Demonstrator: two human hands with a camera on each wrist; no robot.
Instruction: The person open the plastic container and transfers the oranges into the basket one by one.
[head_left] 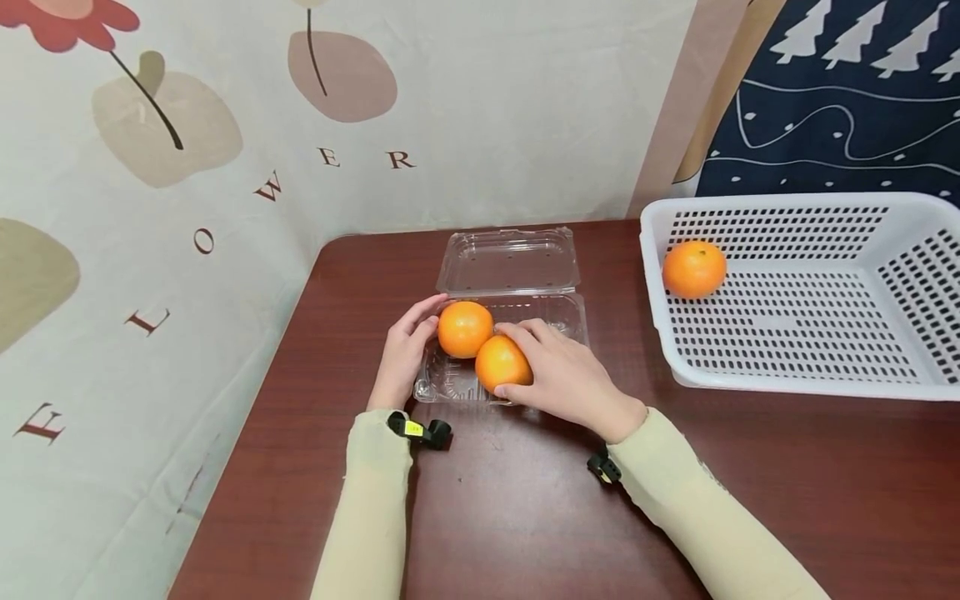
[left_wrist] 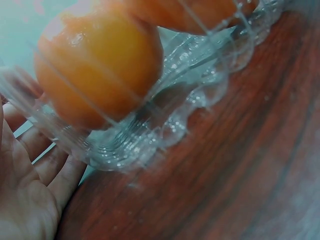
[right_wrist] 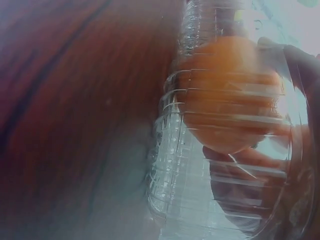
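A clear plastic clamshell box [head_left: 551,310] lies on the table with its lid [head_left: 513,262] folded back. Two oranges are at the box: one orange [head_left: 465,330] sits in its left part, and a nearer orange [head_left: 503,365] is gripped between the thumb and fingers of my right hand [head_left: 566,375]. In the right wrist view that held orange [right_wrist: 227,95] shows through the ribbed clear wall. My left hand [head_left: 405,354] rests along the box's left side, its fingers [left_wrist: 42,150] fairly straight against the outside of the wall.
To the right stands a white perforated basket [head_left: 795,387] with one orange [head_left: 694,269] at its left end. A printed cloth [head_left: 487,108] hangs along the table's back and left edges. The brown table [head_left: 495,517] extends toward me.
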